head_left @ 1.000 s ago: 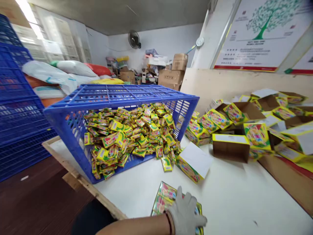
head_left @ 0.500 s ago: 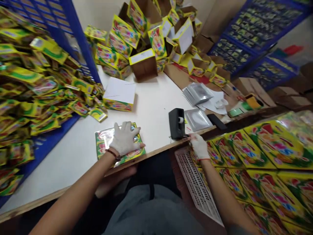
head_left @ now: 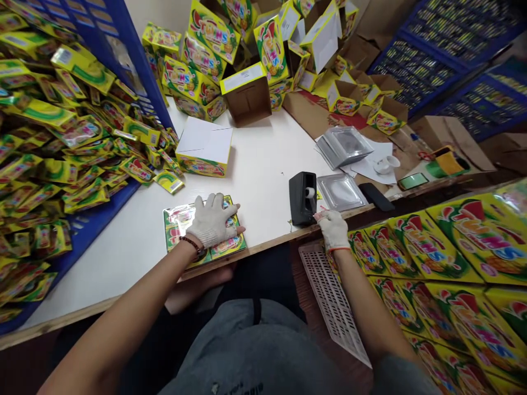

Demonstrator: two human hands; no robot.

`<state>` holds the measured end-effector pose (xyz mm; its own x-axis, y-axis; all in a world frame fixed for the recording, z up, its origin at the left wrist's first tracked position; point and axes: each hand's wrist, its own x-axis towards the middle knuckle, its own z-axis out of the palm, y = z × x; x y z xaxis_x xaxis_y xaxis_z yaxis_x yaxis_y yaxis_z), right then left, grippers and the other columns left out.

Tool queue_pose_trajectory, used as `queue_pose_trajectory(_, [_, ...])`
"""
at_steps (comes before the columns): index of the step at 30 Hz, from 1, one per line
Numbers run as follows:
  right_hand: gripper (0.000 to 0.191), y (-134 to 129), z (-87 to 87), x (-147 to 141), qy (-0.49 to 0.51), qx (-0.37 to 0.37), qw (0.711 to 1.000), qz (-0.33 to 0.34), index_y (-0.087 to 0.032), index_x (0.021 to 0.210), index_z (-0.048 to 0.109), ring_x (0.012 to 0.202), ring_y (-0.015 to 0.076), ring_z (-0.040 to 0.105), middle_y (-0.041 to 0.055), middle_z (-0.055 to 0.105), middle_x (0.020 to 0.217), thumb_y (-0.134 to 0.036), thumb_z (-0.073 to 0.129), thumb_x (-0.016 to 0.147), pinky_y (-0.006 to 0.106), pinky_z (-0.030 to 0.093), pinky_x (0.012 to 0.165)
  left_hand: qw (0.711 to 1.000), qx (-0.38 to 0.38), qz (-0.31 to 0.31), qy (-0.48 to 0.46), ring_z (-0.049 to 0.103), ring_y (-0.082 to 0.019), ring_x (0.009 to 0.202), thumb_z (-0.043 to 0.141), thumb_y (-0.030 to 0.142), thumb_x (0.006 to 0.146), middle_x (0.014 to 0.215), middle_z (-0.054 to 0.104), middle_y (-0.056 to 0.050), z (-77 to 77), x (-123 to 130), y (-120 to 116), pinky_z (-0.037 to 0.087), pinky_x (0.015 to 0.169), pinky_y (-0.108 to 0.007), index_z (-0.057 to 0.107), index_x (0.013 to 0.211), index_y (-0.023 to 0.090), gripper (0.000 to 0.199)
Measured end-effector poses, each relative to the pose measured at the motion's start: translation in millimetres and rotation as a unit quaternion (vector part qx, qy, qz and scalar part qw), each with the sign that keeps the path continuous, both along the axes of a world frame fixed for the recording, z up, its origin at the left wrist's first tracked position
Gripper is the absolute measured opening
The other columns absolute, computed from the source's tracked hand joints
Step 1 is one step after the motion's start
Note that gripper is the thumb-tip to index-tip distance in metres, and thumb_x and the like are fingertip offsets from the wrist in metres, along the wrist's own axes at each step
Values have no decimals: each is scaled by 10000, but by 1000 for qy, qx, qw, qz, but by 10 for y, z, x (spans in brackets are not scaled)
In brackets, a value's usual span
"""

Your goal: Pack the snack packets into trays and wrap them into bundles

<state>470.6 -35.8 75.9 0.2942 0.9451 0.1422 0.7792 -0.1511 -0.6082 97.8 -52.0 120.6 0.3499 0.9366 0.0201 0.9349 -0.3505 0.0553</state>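
My left hand (head_left: 212,222), in a white glove with bare fingertips, lies with spread fingers on a flat yellow-green printed box (head_left: 175,225). A glossy clear cover on the box reflects the light. At the table's front edge, my right hand (head_left: 332,227), gloved alike, has its fingers pinched at the front of a black tape dispenser (head_left: 300,200). A strip of tape (head_left: 313,206) seems to run from the roll to those fingertips, though it is hard to make out.
Loose small packs (head_left: 82,137) fill a blue crate (head_left: 135,60) at left. A closed carton (head_left: 203,142) stands behind the box. Open cartons (head_left: 247,99) are heaped at the back. Clear plastic trays (head_left: 341,192) and a dark phone-like object (head_left: 375,196) lie right. Stacked printed boxes (head_left: 436,241) stand lower right.
The view has shifted slightly. My left hand stays spread on the box. My right hand remains at the dispenser, its fingertips now slightly higher against the dispenser's front.
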Motion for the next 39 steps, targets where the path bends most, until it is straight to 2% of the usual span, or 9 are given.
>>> queue_pose_trajectory(5, [421, -412, 6, -159, 151, -5, 987, -59, -197, 705, 599, 689, 181, 537, 39, 589, 708, -617, 566, 721, 315, 458, 663, 1000, 2, -5, 10, 399, -433, 1236, 512, 701, 829, 1336, 480, -210, 44, 1, 26, 230, 1014, -616, 581, 1367, 266, 696])
queue_pose_trajectory(9, [427, -482, -180, -309, 326, -59, 941, -68, -218, 727, 510, 574, 136, 485, -1, 525, 643, -642, 530, 683, 255, 380, 503, 1000, 10, -8, 14, 405, -434, 1232, 527, 692, 826, 1323, 484, -212, 45, 1, 52, 218, 1022, -623, 597, 1349, 259, 683])
queue_pose_trajectory(13, [396, -374, -301, -296, 308, -84, 946, -58, -228, 691, 473, 553, 127, 461, -19, 489, 602, -621, 503, 655, 251, 377, 505, 1000, 10, -9, 2, 393, -436, 1248, 521, 690, 828, 1344, 480, -204, 26, -10, 57, 200, 1041, -626, 593, 1354, 265, 680])
queue_pose_trajectory(19, [353, -476, -250, -37, 221, -169, 961, -1, -233, 483, 391, 521, 112, 339, -59, 365, 455, -475, 619, 604, 245, 295, 506, 1000, 9, -3, -4, 381, -424, 1261, 538, 689, 819, 1330, 493, -200, 14, -36, 59, 203, 1048, -622, 594, 1350, 274, 675])
queue_pose_trajectory(23, [406, -491, -45, -234, 246, -251, 923, 157, -233, 539, 448, 535, 134, 396, -32, 446, 520, -580, 598, 688, 272, 334, 537, 999, -10, -2, -36, 380, -414, 1258, 589, 700, 780, 1327, 501, -183, 25, -40, 33, 195, 1062, -608, 596, 1347, 286, 702])
queue_pose_trajectory(26, [490, -211, 197, -695, 278, -282, 850, 346, -228, 595, 461, 578, 142, 434, -15, 476, 581, -677, 527, 781, 284, 368, 592, 999, -18, 6, -32, 379, -405, 1262, 599, 743, 746, 1338, 496, -179, 22, -38, 13, 205, 1066, -591, 582, 1359, 293, 761])
queue_pose_trajectory(30, [452, 326, 350, -1430, 260, -301, 763, 510, -207, 622, 488, 601, 126, 426, -22, 487, 601, -606, 542, 828, 263, 354, 604, 999, -17, 4, -39, 369, -416, 1278, 594, 790, 705, 1360, 480, -186, 19, -47, -7, 199, 1070, -602, 574, 1366, 283, 834])
queue_pose_trajectory(34, [357, 673, 199, -1836, 228, -321, 720, 572, -192, 627, 519, 605, 115, 440, -38, 487, 599, -515, 594, 761, 249, 344, 587, 999, -11, -13, -44, 389, -406, 1258, 542, 748, 781, 1332, 494, -190, 39, -64, -14, 231, 1058, -598, 563, 1377, 272, 764])
queue_pose_trajectory(39, [347, 803, -84, -1904, 251, -361, 704, 557, -189, 586, 519, 547, 95, 429, -52, 488, 537, -494, 638, 702, 243, 341, 550, 999, -5, -2, -37, 416, -352, 1233, 465, 465, 936, 1312, 507, -157, 45, -67, -6, 284, 1037, -546, 563, 1366, 306, 469])
